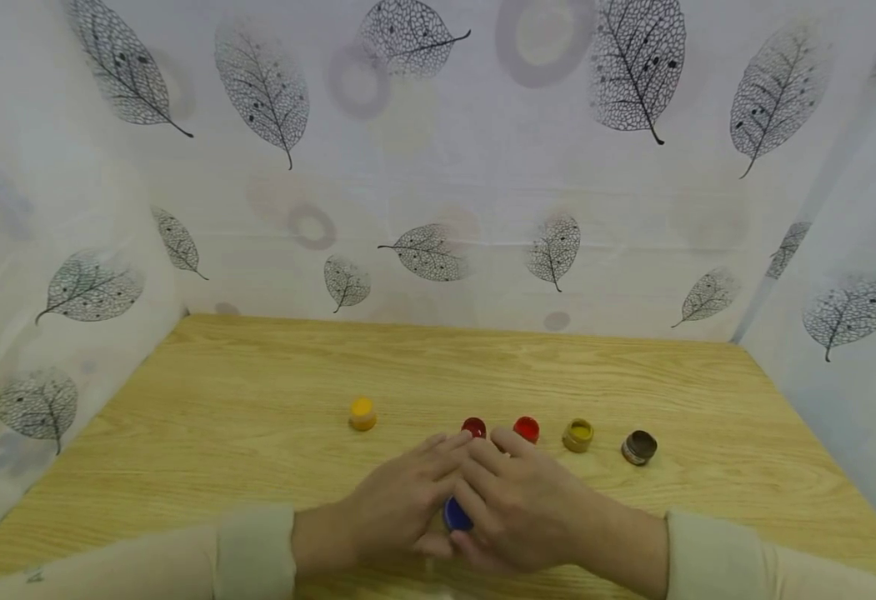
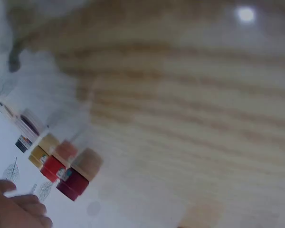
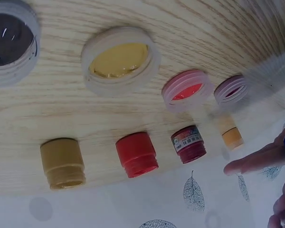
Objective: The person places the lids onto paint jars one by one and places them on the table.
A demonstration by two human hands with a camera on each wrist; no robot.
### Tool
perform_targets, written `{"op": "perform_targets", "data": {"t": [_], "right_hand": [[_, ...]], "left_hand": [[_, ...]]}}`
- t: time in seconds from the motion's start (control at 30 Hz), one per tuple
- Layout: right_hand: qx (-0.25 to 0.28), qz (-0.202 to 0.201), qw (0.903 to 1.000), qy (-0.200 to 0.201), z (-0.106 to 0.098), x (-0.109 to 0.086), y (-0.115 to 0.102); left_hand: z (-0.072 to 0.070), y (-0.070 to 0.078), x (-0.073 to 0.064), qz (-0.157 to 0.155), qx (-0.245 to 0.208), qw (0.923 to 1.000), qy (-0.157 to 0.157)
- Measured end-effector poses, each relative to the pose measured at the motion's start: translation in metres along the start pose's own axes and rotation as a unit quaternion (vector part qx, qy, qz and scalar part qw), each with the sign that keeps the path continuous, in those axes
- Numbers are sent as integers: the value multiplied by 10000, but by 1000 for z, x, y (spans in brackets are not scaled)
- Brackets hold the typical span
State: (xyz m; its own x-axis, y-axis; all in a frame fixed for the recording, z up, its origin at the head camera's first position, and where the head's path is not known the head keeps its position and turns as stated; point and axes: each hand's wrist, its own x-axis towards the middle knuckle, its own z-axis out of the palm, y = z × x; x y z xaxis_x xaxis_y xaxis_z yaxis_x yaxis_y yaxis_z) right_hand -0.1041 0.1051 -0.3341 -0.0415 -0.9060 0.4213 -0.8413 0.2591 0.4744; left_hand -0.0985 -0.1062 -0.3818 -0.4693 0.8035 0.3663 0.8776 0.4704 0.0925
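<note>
Head view has the blue jar (image 1: 457, 514) between the left hand (image 1: 402, 493) and right hand (image 1: 522, 502), both gripping it, neither clearly nearer, its long axis too hidden to tell.

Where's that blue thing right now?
In the head view, the blue thing is low, just right of centre, partly hidden between the left hand and the right hand.
</note>
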Motion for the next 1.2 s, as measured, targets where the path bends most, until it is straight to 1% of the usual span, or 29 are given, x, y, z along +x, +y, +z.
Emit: {"op": "perform_targets", "data": {"t": [0.07,0.13,0.17,0.23,0.3,0.37,0.43,0.47,0.53,0.6,0.63,0.7,0.73,0.87,0.97,1.07,1.13,1.2], "right_hand": [[-122,225,9996,76,1,1,-2],[-218,425,9988,130,1,1,-3],[-213,524,9983,122,1,2,-3],[-247,578,9979,150,1,2,-3],[-158,470,9986,189,0,2,-1],[-19,225,9995,212,-1,3,2],[117,-102,9997,194,-3,3,5],[205,-252,9994,150,-3,3,6],[250,-485,9985,72,-4,4,7],[251,-611,9978,17,-5,4,6],[249,-628,9977,7,-5,4,5],[261,-560,9981,19,-5,5,3],[276,-494,9984,30,-4,5,3],[350,-117,9993,91,-3,5,0],[205,95,9996,171,-2,4,-1],[80,242,9994,220,-1,4,-3],[31,321,9992,247,-1,4,-3],[-4,426,9987,289,0,4,-4]], "left_hand": [[1,5,-1,-351,118,9992,120],[1,8,-2,-562,278,9978,223],[1,9,-2,-609,332,9972,276],[1,9,-2,-560,300,9974,341],[-1,6,-2,-240,185,9988,389],[-3,1,0,198,34,9992,335],[-5,-4,2,645,-133,9977,186],[-7,-6,3,829,-143,9964,80],[-9,-9,5,1008,-196,9946,-169],[-10,-10,5,1094,-153,9933,-345],[-11,-10,5,1073,-180,9933,-399],[-11,-9,4,1015,-118,9941,-365],[-10,-9,4,985,-93,9946,-298],[-6,-6,2,706,-233,9972,122],[-5,-3,0,492,-231,9978,383],[-4,0,-2,247,-185,9985,455],[-4,3,-3,69,-126,9990,421],[-4,4,-3,-43,2,9992,388]]}}
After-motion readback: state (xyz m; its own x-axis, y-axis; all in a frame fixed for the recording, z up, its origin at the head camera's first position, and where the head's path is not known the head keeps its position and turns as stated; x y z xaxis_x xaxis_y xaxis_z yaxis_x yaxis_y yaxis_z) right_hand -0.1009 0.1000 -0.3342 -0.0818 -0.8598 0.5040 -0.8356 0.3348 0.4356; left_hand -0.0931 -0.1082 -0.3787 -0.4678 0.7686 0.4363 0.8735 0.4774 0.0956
